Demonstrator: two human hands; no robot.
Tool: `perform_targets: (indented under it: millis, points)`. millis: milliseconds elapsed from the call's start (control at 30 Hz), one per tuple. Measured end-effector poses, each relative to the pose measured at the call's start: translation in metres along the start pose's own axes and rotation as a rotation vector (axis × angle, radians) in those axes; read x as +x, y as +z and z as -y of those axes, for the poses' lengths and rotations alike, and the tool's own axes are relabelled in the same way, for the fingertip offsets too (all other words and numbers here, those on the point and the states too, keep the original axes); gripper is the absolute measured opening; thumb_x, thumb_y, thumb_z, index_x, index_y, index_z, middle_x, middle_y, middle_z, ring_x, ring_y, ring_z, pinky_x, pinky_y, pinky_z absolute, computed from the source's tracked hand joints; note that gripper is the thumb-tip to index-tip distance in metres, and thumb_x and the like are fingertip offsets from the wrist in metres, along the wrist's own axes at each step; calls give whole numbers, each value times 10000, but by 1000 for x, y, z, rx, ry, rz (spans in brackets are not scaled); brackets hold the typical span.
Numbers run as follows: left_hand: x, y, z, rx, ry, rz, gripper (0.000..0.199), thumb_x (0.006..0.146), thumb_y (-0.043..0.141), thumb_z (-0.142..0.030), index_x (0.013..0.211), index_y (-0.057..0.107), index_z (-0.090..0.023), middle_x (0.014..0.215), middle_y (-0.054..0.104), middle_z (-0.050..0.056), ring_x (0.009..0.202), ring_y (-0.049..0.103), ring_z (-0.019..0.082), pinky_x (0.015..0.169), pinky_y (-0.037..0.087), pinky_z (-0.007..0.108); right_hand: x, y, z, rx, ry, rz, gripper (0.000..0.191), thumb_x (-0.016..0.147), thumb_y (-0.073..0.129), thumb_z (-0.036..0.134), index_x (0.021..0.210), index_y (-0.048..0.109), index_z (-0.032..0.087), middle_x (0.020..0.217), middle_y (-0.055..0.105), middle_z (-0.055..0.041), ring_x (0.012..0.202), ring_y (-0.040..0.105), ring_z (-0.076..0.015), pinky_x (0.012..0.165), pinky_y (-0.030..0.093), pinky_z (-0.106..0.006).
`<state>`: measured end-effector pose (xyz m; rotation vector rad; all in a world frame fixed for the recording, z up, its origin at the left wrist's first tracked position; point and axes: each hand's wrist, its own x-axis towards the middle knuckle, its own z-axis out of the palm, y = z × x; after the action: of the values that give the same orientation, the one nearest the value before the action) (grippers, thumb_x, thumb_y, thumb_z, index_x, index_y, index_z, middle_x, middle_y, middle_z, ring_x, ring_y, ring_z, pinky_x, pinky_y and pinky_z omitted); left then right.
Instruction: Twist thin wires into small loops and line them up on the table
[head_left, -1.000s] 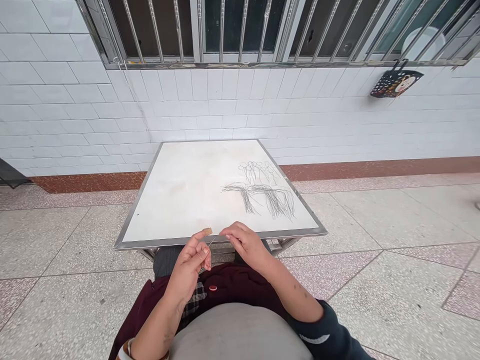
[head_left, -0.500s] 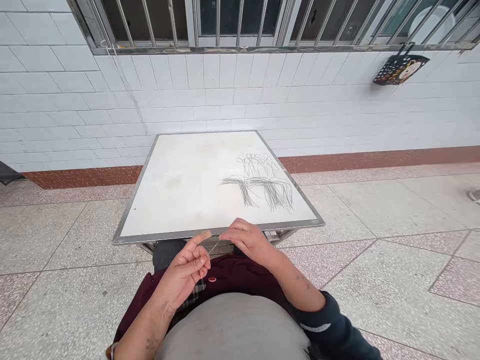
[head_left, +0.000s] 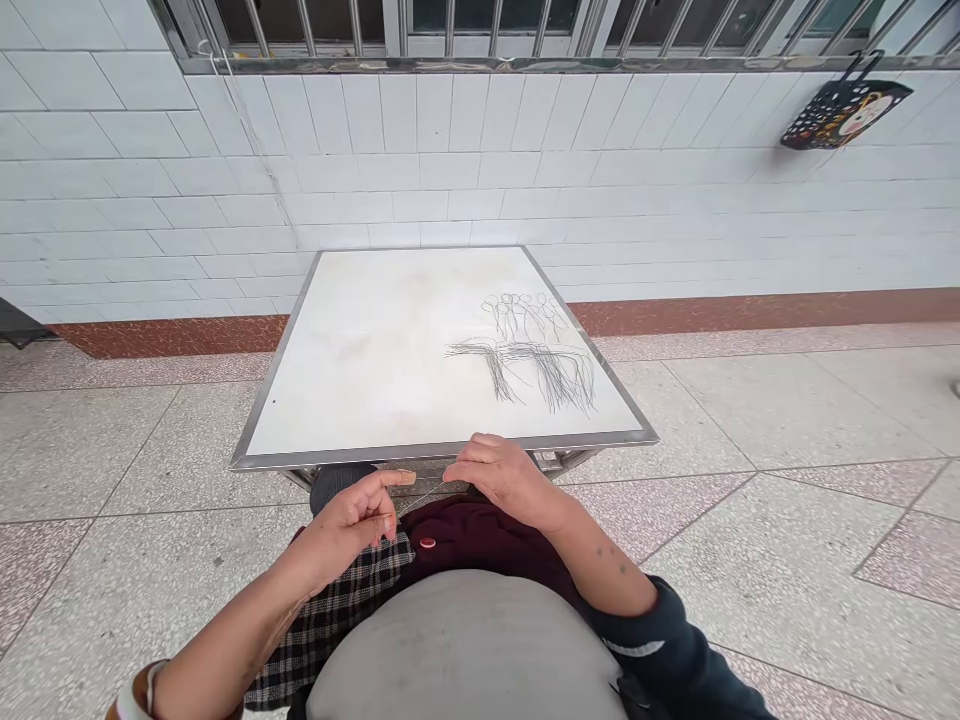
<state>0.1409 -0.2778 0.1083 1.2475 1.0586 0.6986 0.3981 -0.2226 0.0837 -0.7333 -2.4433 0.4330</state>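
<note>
Between my hands, in front of the table's near edge, runs a thin wire (head_left: 429,493). My left hand (head_left: 365,510) pinches one end between thumb and curled fingers, its index finger stretched toward the right. The wire's other end is in the closed fingertips of my right hand (head_left: 501,477). On the right part of the white table (head_left: 360,350) lies a spread bunch of thin dark wires (head_left: 555,375). Behind that bunch are several wires bent into loops (head_left: 517,312).
A tiled wall (head_left: 450,170) with a barred window stands behind the table. A patterned bag (head_left: 847,113) hangs from the bars at the upper right. Speckled floor tiles (head_left: 750,410) surround the table.
My left hand has moved a little left and turned, with more of the wire showing between the hands. My right hand stays nearly in place. The view has shifted slightly.
</note>
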Motion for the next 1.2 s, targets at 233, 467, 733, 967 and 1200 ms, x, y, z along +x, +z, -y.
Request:
perform_targets:
  millis: [233, 467, 733, 967, 1200]
  points:
    - [0, -43, -11, 360, 67, -398, 482, 803, 533, -288, 1282, 509, -232, 674, 555, -29, 597, 492, 138, 595, 408, 253, -2, -18, -17, -124, 87, -192, 276, 933, 408, 113, 1021, 650, 212, 784, 579, -52, 750, 499, -174, 650, 409, -286]
    - [16, 12, -31, 738, 289, -340, 460, 880, 495, -347, 1337, 453, -308, 1095, 632, 31, 951, 595, 184, 820, 478, 327, 9, -9, 10, -149, 38, -164, 211, 939, 456, 154, 1034, 642, 185, 774, 577, -45, 733, 516, -154, 639, 424, -258]
    - [38, 46, -2, 990, 526, -337, 466, 918, 366, -129, 1363, 433, -250, 1001, 679, 28, 854, 631, 142, 759, 503, 260, 10, 0, 19, -147, 45, -158, 157, 936, 464, 158, 947, 619, 177, 831, 621, -42, 756, 526, -148, 670, 424, -259]
    - [27, 37, 10, 1075, 669, -249, 585, 888, 306, -32, 1427, 329, -257, 890, 639, 36, 772, 585, 142, 690, 491, 252, 4, 6, 22, -172, -20, -131, 226, 937, 406, 105, 952, 616, 186, 806, 610, -30, 716, 467, -148, 635, 378, -271]
    - [8, 20, 2, 1051, 628, -176, 610, 894, 306, -32, 1446, 278, -292, 924, 635, 22, 816, 591, 126, 765, 499, 253, 2, 10, 20, -235, -56, -160, 244, 939, 391, 103, 926, 622, 179, 682, 541, -16, 649, 397, -147, 578, 322, -280]
